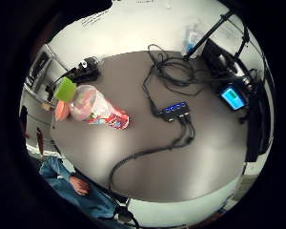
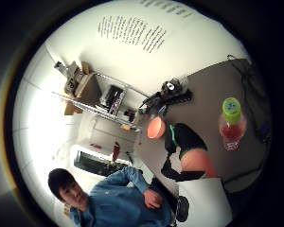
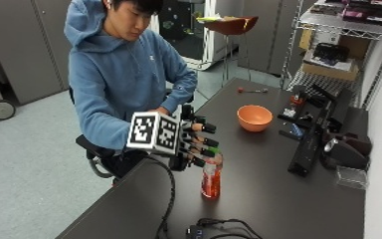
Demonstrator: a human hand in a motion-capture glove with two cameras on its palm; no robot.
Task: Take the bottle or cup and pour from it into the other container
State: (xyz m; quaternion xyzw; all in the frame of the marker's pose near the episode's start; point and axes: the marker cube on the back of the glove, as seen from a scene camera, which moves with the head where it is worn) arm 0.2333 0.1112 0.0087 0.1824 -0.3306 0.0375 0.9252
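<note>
The fingers (image 3: 203,141) of the black-gloved right hand (image 3: 190,139) are straight and a little spread, and they hold nothing; they hover just above the green cap of the clear plastic bottle with red liquid (image 3: 211,180), and I cannot tell if they touch it. The bottle stands upright on the dark grey table (image 3: 257,199), near the person's edge. The round orange bowl (image 3: 254,117) stands well apart from it, further along the table. Black cables with a small hub (image 1: 174,110) lie on the other side of the bottle. The hand hides part of the bottle cap in the outside view.
</note>
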